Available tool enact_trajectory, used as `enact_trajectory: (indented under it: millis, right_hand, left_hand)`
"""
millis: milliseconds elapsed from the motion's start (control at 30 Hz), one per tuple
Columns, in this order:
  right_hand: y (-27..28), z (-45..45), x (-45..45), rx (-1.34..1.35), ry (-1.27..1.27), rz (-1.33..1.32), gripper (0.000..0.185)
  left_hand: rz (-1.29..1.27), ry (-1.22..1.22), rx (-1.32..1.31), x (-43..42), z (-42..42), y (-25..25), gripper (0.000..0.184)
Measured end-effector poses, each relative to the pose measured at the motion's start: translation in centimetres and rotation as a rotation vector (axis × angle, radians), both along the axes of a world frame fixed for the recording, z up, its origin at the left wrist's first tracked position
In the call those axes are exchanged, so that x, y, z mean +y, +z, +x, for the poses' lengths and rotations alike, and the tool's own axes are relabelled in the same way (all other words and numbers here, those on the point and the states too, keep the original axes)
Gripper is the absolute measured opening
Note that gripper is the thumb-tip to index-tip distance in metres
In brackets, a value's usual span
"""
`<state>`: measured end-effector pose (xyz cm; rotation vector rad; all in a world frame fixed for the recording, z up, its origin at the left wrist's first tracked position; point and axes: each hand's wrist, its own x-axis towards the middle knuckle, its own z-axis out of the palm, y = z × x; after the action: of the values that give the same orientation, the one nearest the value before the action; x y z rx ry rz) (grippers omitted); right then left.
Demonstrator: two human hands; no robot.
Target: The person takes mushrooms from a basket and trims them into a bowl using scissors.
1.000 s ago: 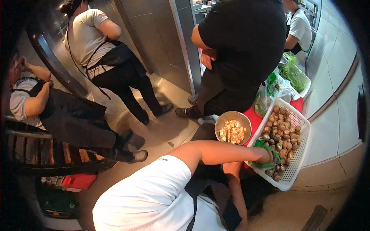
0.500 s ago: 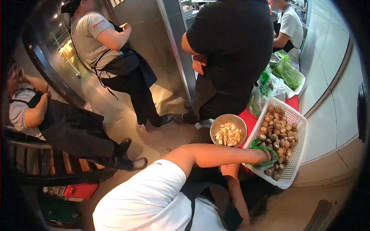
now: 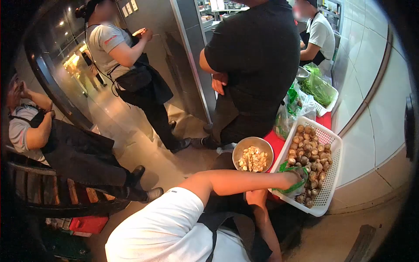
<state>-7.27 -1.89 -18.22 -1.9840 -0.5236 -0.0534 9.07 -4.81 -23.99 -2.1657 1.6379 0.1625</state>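
My left hand (image 3: 290,178) reaches across to the right and is inside a green plastic bag (image 3: 297,187). The bag lies over the near left part of a white perforated basket (image 3: 322,208) and covers my fingers, so their grip is hidden. Brown whole mushrooms (image 3: 309,149) fill much of the basket beside that hand. My right hand (image 3: 256,197) is below my left forearm, near the basket's left edge; its fingers are mostly hidden. A steel bowl (image 3: 236,153) with cut pale mushroom pieces (image 3: 253,159) stands just beyond my left forearm.
Basket and bags rest on a red surface (image 3: 274,140). Clear bags (image 3: 286,117) and a basket of green vegetables (image 3: 321,94) stand behind. A person in black (image 3: 257,56) stands close ahead; others are at left and back right. A tiled wall (image 3: 362,144) borders the right.
The whole view has shifted a little. My left hand and the green bag have moved slightly toward the basket's near left side, and the bag now covers more of the hand.
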Motion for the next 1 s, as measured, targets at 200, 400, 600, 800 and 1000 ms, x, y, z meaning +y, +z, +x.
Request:
enact_trajectory:
  millis: [200,400,600,800,1000]
  right_hand:
    - [-1.4,0.3,-0.3,-0.003,0.034,-0.09,0.036]
    - [-1.5,0.1,0.0,-0.013,-0.025,-0.098,0.035]
    - [-0.7,0.1,-0.1,-0.047,-0.014,-0.055,0.03]
    - [-1.5,0.1,-0.1,-0.011,-0.016,-0.054,0.032]
    - [-1.5,0.1,0.2,-0.048,-0.064,0.008,0.022]
  left_hand:
    - [-0.267,0.119,0.228,1.7,0.9,-1.3,0.026]
    - [-0.379,0.172,0.318,1.6,2.3,-4.7,0.026]
    - [-0.152,-0.108,0.091,2.5,-0.6,2.9,0.027]
    - [-0.589,0.071,0.239,2.4,-0.1,-1.0,0.019]
    - [-0.747,0.428,0.438,2.3,-0.7,0.6,0.021]
